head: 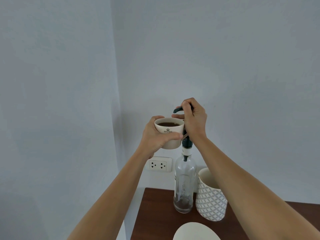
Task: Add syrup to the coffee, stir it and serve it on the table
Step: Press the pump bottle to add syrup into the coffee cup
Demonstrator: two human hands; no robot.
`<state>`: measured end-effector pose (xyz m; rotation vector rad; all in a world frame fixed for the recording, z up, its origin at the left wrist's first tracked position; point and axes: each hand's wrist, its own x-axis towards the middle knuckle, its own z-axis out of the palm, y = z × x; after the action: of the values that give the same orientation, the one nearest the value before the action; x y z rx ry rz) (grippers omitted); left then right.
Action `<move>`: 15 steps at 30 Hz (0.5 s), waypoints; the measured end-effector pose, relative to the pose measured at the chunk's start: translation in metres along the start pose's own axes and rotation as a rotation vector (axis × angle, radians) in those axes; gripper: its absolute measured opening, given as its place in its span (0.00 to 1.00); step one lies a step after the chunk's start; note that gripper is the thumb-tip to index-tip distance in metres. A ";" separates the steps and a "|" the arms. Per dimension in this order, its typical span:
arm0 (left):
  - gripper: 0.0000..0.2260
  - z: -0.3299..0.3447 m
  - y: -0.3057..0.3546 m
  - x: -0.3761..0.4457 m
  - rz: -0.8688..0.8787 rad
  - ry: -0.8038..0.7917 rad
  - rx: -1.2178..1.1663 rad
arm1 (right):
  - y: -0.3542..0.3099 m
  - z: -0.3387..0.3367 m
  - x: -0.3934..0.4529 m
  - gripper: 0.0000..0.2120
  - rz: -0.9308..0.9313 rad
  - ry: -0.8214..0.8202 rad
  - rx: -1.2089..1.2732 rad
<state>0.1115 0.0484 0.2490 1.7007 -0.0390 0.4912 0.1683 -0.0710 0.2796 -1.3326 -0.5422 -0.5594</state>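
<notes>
Pale blue-grey walls meet in a corner ahead of me, with a white double socket [160,164] low on the far wall. Below it, a dark wooden table [155,213] fills the near right of my view.

My left hand [155,137] holds the cup [170,134] in the air, well above the table, fingers wrapped round its far side and thumb pressed across the near side. It is cream-coloured with a small printed crest, and dark coffee [168,124] sits close to its rim.

My right hand [194,118] is closed over the black pump [178,109] on top of the bottle [184,184], its index finger stretched toward the cup's far rim. The pump's spout curves down just above the cup's right edge.

That bottle is clear glass, upright on the table, with only a little brown syrup [183,204] at the bottom. Just to its right, close beside it, stands a white holder [211,203] with a grey lattice pattern. A white plate [196,232] pokes in at the near edge.
</notes>
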 end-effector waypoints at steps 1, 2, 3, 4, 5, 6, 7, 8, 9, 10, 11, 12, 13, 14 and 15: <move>0.38 0.000 0.000 0.000 -0.001 0.000 0.002 | 0.000 0.000 0.000 0.09 -0.001 0.001 -0.001; 0.37 0.000 0.000 0.000 -0.001 0.000 0.003 | 0.001 0.000 0.000 0.09 -0.003 0.001 -0.001; 0.37 0.000 -0.001 0.001 -0.002 0.001 0.004 | 0.001 0.000 0.000 0.09 -0.004 0.000 -0.001; 0.36 0.000 -0.001 0.001 -0.003 0.002 0.006 | 0.001 -0.001 0.000 0.09 -0.002 0.000 -0.002; 0.37 0.000 -0.001 0.001 -0.002 0.003 0.006 | 0.002 -0.001 0.000 0.09 0.002 0.001 -0.002; 0.38 0.000 -0.001 0.001 -0.002 0.003 0.006 | 0.002 -0.001 0.000 0.08 0.007 0.002 -0.002; 0.39 0.000 -0.001 0.001 0.000 0.003 0.003 | 0.002 -0.001 0.001 0.08 0.009 0.003 -0.006; 0.40 0.000 -0.002 0.001 0.001 0.004 0.001 | 0.003 -0.001 0.001 0.08 0.009 0.003 -0.011; 0.40 0.000 -0.002 0.001 0.003 0.004 -0.001 | 0.003 -0.001 0.001 0.08 0.008 0.002 -0.015; 0.40 0.000 -0.002 0.001 0.004 0.003 -0.002 | 0.004 -0.001 0.001 0.08 0.009 0.000 -0.017; 0.40 0.000 -0.003 0.001 0.002 0.001 -0.002 | 0.004 -0.001 0.001 0.08 0.008 -0.003 -0.018; 0.40 0.000 -0.003 0.001 0.000 -0.001 -0.004 | 0.004 -0.001 0.001 0.08 0.006 -0.004 -0.020; 0.39 0.000 -0.003 0.001 -0.003 -0.002 -0.007 | 0.005 -0.001 0.001 0.08 0.008 -0.005 -0.021; 0.38 0.000 -0.002 0.000 -0.004 -0.005 -0.009 | 0.004 -0.002 0.001 0.08 0.010 -0.004 -0.019; 0.37 0.001 -0.002 0.000 -0.005 -0.007 -0.009 | 0.005 -0.002 0.001 0.08 0.012 -0.002 -0.018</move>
<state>0.1125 0.0484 0.2468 1.6929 -0.0420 0.4807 0.1718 -0.0719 0.2764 -1.3527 -0.5317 -0.5548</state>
